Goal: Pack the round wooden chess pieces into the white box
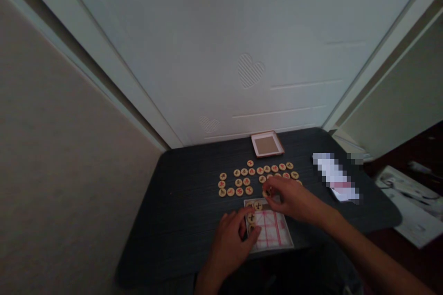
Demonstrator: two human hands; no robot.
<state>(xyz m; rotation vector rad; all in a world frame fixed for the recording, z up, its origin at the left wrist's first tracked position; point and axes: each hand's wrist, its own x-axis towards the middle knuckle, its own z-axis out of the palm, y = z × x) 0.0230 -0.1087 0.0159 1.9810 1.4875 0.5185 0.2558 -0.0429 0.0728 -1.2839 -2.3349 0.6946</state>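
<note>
A Chinese chess piece (266,192) is pinched between the thumb and fingers of my right hand (290,197), just above the far edge of a shallow open box (289,238). My left hand (231,236) grips the box's left side, its thumb and index finger reaching over the rim. Inside the box, several round wooden pieces (258,205) lie along the far and left sides. A folded sheet with red lines (270,228) covers much of the rest. Beyond the box, loose pieces (239,191) with red or dark characters lie in uneven rows, some partly hidden behind my right hand.
A box lid (267,144) lies inside-up near the back of the dark table (180,212). On the right is a phone-like object (335,179), blurred out by pixels. A white panelled door (214,55) rises behind the table. White items (411,207) lie lower right.
</note>
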